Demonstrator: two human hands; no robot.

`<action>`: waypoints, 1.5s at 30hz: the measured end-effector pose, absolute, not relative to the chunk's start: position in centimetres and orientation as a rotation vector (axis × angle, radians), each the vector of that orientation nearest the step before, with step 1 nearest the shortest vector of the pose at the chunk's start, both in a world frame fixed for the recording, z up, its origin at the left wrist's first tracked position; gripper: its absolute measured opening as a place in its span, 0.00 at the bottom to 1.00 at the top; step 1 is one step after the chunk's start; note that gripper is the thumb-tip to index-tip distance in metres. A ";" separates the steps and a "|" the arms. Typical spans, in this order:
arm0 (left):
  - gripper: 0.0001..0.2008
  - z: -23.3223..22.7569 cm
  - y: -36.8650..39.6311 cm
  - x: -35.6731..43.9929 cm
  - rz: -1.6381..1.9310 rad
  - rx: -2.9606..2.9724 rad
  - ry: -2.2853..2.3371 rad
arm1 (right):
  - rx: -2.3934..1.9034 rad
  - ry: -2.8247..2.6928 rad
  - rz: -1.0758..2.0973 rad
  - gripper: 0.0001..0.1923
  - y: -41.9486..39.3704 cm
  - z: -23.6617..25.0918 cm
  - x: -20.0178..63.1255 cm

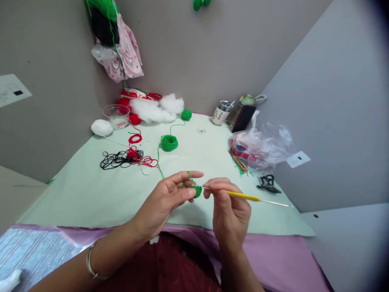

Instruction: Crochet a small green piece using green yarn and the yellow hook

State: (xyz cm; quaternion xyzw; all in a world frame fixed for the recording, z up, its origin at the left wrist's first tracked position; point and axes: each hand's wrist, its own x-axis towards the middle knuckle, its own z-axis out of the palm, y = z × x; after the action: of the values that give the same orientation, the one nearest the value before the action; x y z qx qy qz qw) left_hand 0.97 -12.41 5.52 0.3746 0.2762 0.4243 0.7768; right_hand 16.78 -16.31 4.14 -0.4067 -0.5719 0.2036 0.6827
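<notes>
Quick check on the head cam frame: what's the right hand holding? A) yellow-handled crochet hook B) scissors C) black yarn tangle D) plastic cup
A: the right hand grips a yellow-handled crochet hook, its tip at the small green crochet piece pinched in the left hand. The black scissors lie untouched on the table by the wall.

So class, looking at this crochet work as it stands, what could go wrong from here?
1. The green yarn runs close past the tangled red and black threads, so it may snag as it feeds.
2. The crochet hook sticks out far beyond the right hand and could catch the plastic bag.
3. The left hand pinches the small green piece lightly; stitches might slip.
</notes>
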 end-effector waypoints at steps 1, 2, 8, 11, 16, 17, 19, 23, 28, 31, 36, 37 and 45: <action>0.16 5.5 -12.5 1.1 0.932 0.841 0.600 | -0.923 -1.310 0.454 0.11 -16.3 4.1 16.7; 0.17 5.4 -12.7 1.3 0.947 0.863 0.608 | -0.943 -1.354 0.418 0.11 -16.3 4.0 16.7; 0.22 5.0 -12.6 1.9 0.952 0.752 0.635 | -1.005 -1.665 -0.137 0.21 -16.8 2.3 16.6; 0.18 5.0 -12.2 1.7 0.819 0.616 0.559 | -1.014 -1.527 -0.013 0.17 -16.7 2.6 16.9; 0.17 5.2 -12.2 1.5 0.920 0.700 0.600 | -0.910 -1.193 0.508 0.12 -16.2 3.9 17.1; 0.17 5.2 -12.3 1.5 0.942 0.759 0.618 | -0.906 -1.209 0.547 0.11 -16.2 4.0 17.0; 0.17 5.2 -12.6 1.6 0.960 0.859 0.634 | -0.944 -1.252 0.550 0.10 -16.2 3.9 16.8; 0.14 5.0 -12.7 1.5 0.957 0.967 0.668 | -0.941 -1.161 0.625 0.10 -16.1 3.5 16.9; 0.13 4.5 -12.6 1.1 0.967 1.045 0.707 | -0.904 -1.119 0.725 0.13 -16.1 3.7 17.4; 0.14 4.6 -12.5 1.0 1.001 1.141 0.758 | -0.984 -1.251 0.572 0.13 -16.6 3.9 17.4; 0.15 5.2 -12.8 1.5 1.124 1.285 0.873 | -1.006 -1.621 0.079 0.12 -17.0 4.0 16.8; 0.17 5.2 -12.9 1.5 1.124 1.278 0.875 | -0.989 -1.660 -0.006 0.12 -16.9 3.9 16.7; 0.20 4.6 -12.8 1.4 0.998 0.963 0.732 | -0.977 -1.562 0.063 0.13 -16.9 3.3 17.0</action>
State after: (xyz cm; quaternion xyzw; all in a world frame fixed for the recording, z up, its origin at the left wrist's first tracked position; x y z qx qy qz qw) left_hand 1.40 -12.77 4.62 0.4337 0.3297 0.4492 0.7081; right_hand 16.96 -16.93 3.26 -0.4224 -0.6749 0.0274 0.6045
